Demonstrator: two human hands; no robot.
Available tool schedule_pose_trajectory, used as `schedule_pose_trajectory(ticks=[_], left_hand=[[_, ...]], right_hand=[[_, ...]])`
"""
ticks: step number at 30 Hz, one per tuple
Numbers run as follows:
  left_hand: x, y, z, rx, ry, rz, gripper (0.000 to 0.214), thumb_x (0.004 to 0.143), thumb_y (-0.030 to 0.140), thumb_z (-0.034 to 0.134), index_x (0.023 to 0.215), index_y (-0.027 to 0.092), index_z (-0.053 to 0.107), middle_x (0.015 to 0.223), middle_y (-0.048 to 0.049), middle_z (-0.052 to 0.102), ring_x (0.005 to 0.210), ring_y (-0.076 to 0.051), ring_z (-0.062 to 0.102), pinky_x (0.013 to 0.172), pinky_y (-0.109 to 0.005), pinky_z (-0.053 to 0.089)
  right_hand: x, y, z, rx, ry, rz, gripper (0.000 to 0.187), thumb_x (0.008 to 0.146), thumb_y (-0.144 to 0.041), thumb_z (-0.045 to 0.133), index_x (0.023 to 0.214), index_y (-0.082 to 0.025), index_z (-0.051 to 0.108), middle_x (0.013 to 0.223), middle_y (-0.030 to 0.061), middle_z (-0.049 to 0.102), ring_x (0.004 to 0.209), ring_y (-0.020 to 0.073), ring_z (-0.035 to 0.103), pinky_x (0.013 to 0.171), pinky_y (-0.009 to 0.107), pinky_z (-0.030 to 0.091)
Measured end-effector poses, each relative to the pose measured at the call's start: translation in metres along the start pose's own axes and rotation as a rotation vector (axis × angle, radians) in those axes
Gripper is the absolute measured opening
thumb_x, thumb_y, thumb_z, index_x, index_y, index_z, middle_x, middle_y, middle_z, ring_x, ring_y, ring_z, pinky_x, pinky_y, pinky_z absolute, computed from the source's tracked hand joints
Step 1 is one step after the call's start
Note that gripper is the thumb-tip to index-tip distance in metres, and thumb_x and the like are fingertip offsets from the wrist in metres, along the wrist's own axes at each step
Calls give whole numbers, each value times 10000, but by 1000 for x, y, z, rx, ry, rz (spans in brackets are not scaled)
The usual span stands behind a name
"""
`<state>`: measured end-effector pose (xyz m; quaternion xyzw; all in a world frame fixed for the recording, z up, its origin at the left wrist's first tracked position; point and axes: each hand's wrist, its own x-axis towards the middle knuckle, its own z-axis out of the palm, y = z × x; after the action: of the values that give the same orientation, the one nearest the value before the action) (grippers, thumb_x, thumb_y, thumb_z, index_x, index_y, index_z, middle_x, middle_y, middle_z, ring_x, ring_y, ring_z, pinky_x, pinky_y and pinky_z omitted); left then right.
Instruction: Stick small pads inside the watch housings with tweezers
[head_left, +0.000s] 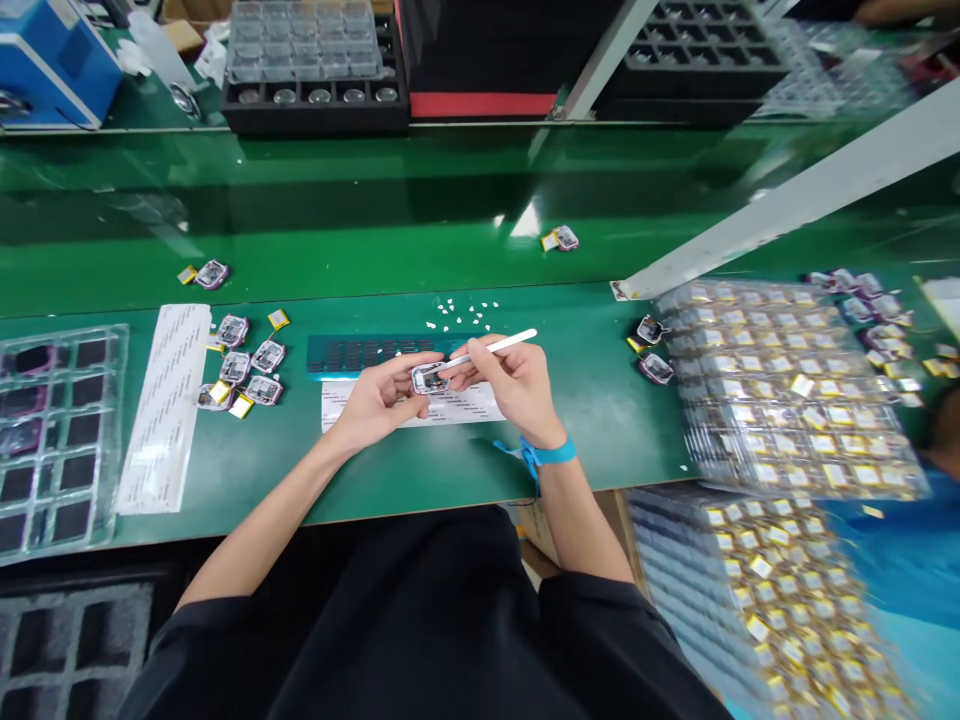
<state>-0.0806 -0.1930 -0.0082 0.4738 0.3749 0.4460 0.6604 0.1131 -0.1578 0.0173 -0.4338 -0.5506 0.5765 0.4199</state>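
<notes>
Green table [300, 470] fills the frame, with a glossy green belt [375, 220] running across behind it.

Right side: stacked clear trays [787, 400], packed with small parts that have yellow tabs. They look full, and a second stack [772, 600] sits lower right, off the table edge.

Far left: clear blister tray [60, 430]. Most pockets look empty; a few in the upper left of it hold something purple-edged.

Just beside that tray lies a long white backing sheet [165, 400]. At centre, a dark teal strip [360, 352] lies flat, with a white label sheet [465, 408] under the hands.

Loose modules [240, 365] are clustered centre-left, around seven, some with yellow tabs. Two more modules [652, 350] sit near the tray stack at right. Two strays are on the belt, one at left [211, 273] and one right of centre [564, 238].

Left hand [382, 395]: grip pinched on a small module [429, 378], held just above the label sheet at frame centre.

Right hand [517, 385], blue wrist strap [551, 452] on: grip closed around a white stick [499, 346], tip down at the module and touching it or very near. I can't tell which.

White bits [461, 312] are scattered above the teal strip.

My read on progress: one unit is being worked and a small batch lies loose at left. The full trays at right are the bulk and look untouched, so it's early in the lot.
</notes>
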Motion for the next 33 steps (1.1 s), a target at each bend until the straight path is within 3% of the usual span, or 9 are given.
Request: schedule_pose_trajectory(ticks=[10, 24, 33], left_hand=[[-2, 1, -1, -12, 7, -27, 437, 828, 198, 731, 1262, 146, 709, 711, -14, 695, 622, -143, 640, 666, -298, 518], [-2, -2, 0, 13, 49, -32, 424, 820, 190, 725, 1242, 139, 723, 700, -16, 691, 573, -128, 616, 599, -280, 481], [-2, -1, 2, 6, 67, -27, 450, 806, 170, 730, 1252, 120, 705, 715, -18, 708, 593, -125, 641, 651, -279, 518]], right_hand=[[-3, 9, 0, -26, 65, -35, 413, 904, -623, 676, 847, -216, 720, 730, 29, 767, 621, 170, 733, 627, 311, 645], [-5, 15, 4, -71, 108, -26, 444, 908, -659, 640, 855, -225, 716, 737, 33, 765, 631, 176, 729, 637, 330, 645], [-8, 17, 7, -53, 141, -36, 429, 907, -648, 644, 848, -229, 716, 719, 31, 758, 618, 178, 727, 624, 332, 641]])
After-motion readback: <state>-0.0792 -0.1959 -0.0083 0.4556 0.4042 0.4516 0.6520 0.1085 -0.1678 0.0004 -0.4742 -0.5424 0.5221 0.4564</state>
